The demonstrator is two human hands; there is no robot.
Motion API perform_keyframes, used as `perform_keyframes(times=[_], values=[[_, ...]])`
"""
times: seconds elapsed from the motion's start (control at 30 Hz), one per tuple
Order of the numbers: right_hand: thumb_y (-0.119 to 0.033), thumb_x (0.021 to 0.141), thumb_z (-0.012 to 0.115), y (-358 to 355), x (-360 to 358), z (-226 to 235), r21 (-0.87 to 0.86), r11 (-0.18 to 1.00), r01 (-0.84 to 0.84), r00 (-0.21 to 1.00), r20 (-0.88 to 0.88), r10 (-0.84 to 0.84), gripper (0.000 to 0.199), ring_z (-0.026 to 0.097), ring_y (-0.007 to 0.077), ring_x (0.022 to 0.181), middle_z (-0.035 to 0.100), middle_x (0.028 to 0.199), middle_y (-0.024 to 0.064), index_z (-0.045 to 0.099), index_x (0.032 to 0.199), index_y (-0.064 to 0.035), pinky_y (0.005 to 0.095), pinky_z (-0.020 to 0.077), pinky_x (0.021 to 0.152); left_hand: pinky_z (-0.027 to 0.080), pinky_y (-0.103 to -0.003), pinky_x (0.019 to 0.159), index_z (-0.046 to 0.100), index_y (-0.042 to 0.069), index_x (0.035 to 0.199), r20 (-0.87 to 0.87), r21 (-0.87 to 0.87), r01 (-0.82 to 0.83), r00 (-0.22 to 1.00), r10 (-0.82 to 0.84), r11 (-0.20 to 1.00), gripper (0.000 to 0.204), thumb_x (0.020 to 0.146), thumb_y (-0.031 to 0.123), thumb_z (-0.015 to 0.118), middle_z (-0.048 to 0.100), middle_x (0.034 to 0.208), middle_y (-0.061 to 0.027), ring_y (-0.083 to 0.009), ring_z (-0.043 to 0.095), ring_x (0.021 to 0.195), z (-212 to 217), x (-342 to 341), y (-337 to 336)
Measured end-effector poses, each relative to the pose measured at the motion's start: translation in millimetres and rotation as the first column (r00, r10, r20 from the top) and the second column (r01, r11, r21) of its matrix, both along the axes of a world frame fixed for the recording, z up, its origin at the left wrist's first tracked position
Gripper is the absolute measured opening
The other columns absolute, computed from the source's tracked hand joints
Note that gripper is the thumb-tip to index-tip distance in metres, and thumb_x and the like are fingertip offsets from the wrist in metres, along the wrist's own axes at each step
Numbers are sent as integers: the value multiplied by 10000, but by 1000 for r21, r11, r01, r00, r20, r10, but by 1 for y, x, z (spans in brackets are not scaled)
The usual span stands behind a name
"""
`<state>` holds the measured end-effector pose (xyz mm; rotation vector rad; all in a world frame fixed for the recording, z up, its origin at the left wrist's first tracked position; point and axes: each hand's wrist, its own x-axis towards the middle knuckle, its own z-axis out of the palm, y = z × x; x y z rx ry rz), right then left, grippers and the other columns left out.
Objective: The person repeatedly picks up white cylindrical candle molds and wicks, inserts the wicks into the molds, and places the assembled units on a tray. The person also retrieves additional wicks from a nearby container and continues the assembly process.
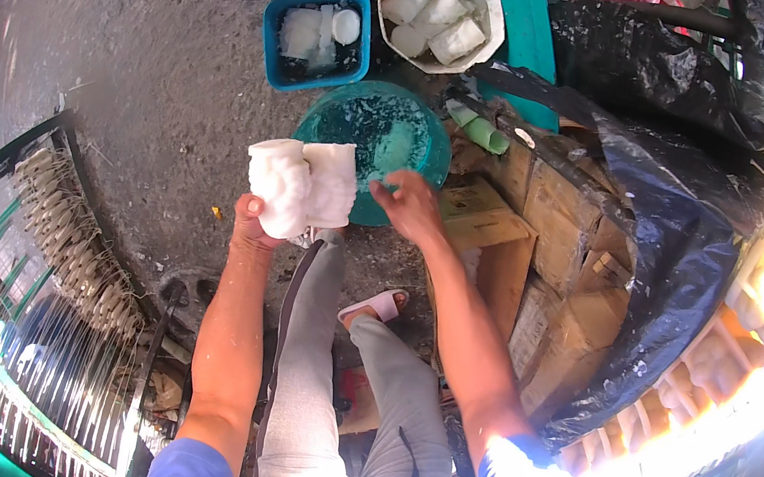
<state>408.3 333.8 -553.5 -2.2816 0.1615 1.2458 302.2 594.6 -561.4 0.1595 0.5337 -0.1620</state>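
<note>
- Head view, the workpiece: the white block (300,189) is in the left hand (257,231), raised left of and slightly over the teal tub (442,161).
- Head view, left hand: it is closed on the block's lower left corner, thumb along the near edge; the remaining fingers are mostly hidden behind the block.
- Head view, right hand (413,210): it is at the tub's near right part, fingers partly curled. Whether they pinch anything cannot be told.
- Head view, governing relation: the block lies left of the right fingertips, with a narrow gap between. The left hand is nearer, being in contact.
- Head view, axis: the block is only slightly wider than deep, so no long axis stands out. A seam runs away from the person, between a rounded left part and a squarer right part; whether these are separate pieces cannot be told.
</note>
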Motion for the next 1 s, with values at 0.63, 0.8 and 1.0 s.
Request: perform_keyframes(times=[0.63,0.8,1.0], values=[[-272,808,820,35,42,-283,91,811,-578,584,-648,489,454,701,325,1083,730,1211,191,761,1183,-23,467,567,885,586,-411,978,478,-57,1464,-99,24,-72,992,74,997,993,575,240,807,665,1304,-198,-319,692,1116,32,-36,33],[-183,650,927,50,52,-168,-25,934,-357,891,-309,332,755,681,357,1144,712,1226,219,652,1323,22,466,552,936,545,-404,1022,512,-62,1442,-173,156,63,984,-35,986,978,558,210,833,673,1302,-176,-300,688,1127,45,-31,36],[-224,604,991,35,41,-50,33,980,-196,970,153,189,862,649,439,1148,666,1212,281,568,1312,27,477,529,977,536,-405,1033,520,-61,1433,-112,147,184,979,-169,972,1017,513,190,875,681,1293,-176,-300,686,1144,75,-32,40]])
